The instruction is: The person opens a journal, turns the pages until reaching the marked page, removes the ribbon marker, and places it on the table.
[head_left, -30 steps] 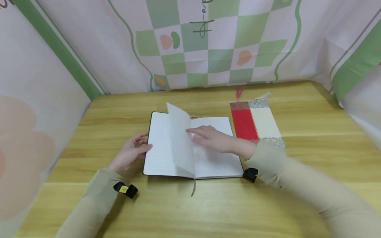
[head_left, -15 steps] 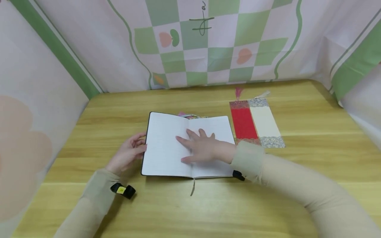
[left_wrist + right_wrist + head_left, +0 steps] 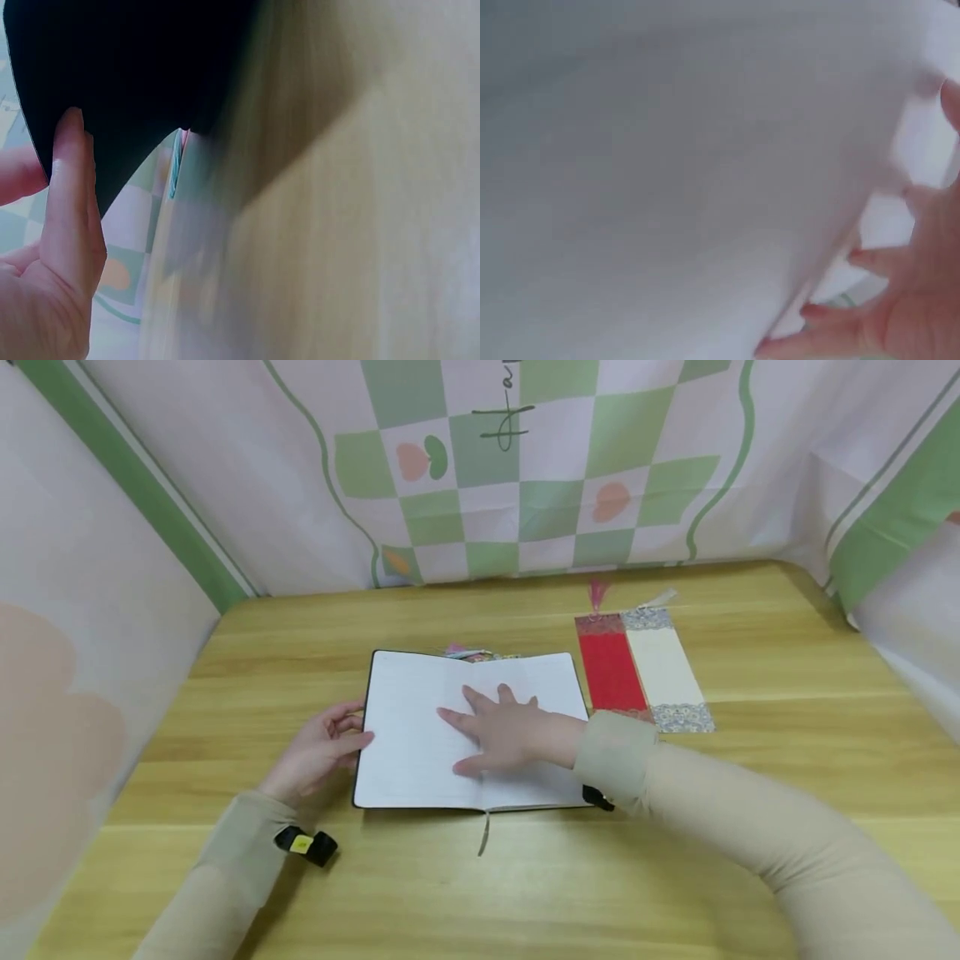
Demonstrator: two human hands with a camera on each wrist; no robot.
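Observation:
An open notebook [image 3: 416,735] with blank white pages and a black cover lies in the middle of the table in the head view. My left hand [image 3: 318,747] pinches its left edge, thumb on the page and fingers beneath. In the left wrist view the black cover [image 3: 127,67] is raised off the table, with the fingers [image 3: 69,195] against its underside. My right hand [image 3: 510,731] rests spread on the right page near the fold, and its fingers reach across the fold in the head view. A thin ribbon [image 3: 483,835] hangs from the spine's near end.
Right of the notebook lie a red bookmark [image 3: 613,668] and a cream bookmark [image 3: 665,668], side by side, each with a tassel. Small colourful items [image 3: 480,654] peek out behind the notebook. A checkered cloth [image 3: 487,510] hangs at the table's back.
The page that stood upright now lies flat on the left side. My right hand has gone from a pointing finger to spread fingers on the page. My left hand keeps its hold.

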